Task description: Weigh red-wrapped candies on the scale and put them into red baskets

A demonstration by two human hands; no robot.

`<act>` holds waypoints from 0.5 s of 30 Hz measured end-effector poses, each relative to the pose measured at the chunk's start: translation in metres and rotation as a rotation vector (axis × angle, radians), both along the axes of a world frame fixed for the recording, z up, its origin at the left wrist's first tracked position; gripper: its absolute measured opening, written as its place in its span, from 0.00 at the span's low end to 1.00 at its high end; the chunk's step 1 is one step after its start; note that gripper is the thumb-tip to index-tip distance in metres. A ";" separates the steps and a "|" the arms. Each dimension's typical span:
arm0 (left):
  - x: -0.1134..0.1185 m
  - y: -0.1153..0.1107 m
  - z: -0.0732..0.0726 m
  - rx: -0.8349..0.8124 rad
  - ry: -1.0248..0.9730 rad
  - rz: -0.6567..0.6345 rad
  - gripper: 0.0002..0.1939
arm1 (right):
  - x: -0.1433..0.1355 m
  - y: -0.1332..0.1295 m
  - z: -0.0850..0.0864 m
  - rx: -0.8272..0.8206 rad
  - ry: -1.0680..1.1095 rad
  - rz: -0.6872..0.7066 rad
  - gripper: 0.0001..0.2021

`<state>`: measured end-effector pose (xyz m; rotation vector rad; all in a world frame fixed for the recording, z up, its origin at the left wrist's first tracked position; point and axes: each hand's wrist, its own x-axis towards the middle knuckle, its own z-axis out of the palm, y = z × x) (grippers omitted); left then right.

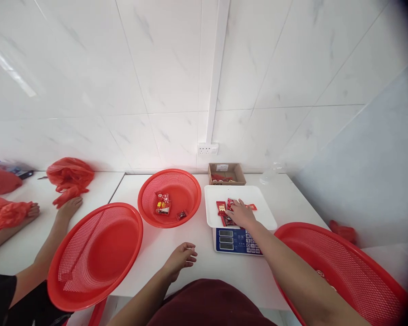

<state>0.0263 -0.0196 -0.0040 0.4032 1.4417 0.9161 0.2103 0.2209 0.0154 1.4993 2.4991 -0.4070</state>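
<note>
My right hand (243, 214) rests over several small red wrapped snacks (221, 208) on the white tray (265, 216) of a digital scale (237, 240). Its fingers are spread and touch the packets; the palm hides some of them. Loosely bent, with the fingers apart and nothing in them, my left hand (181, 261) hovers near the table's front, left of the scale. Beyond it, a round red basket (143, 199) holds several similar packets (163, 208).
A red basket (132, 267) sits front left; a larger one (370, 267) at the right holds a few small items. Behind the scale stand a cardboard box (226, 182) and a clear plastic item (270, 173). At left, another person's hands (70, 207) touch red plastic bags (70, 174).
</note>
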 end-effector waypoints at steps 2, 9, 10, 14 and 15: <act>0.000 -0.002 0.001 -0.002 0.004 -0.006 0.23 | -0.002 -0.004 0.001 0.020 0.022 0.005 0.24; 0.003 -0.003 0.004 0.007 0.015 -0.011 0.23 | -0.008 -0.011 -0.002 -0.006 0.004 0.011 0.29; 0.003 -0.003 0.004 0.011 0.015 -0.012 0.23 | -0.009 -0.011 -0.002 -0.010 -0.003 0.014 0.29; 0.004 -0.003 0.005 0.017 0.038 -0.018 0.23 | -0.008 -0.012 0.000 -0.035 -0.028 0.013 0.31; 0.004 -0.003 0.005 0.023 0.053 -0.023 0.23 | -0.007 -0.013 0.000 -0.041 -0.032 0.004 0.32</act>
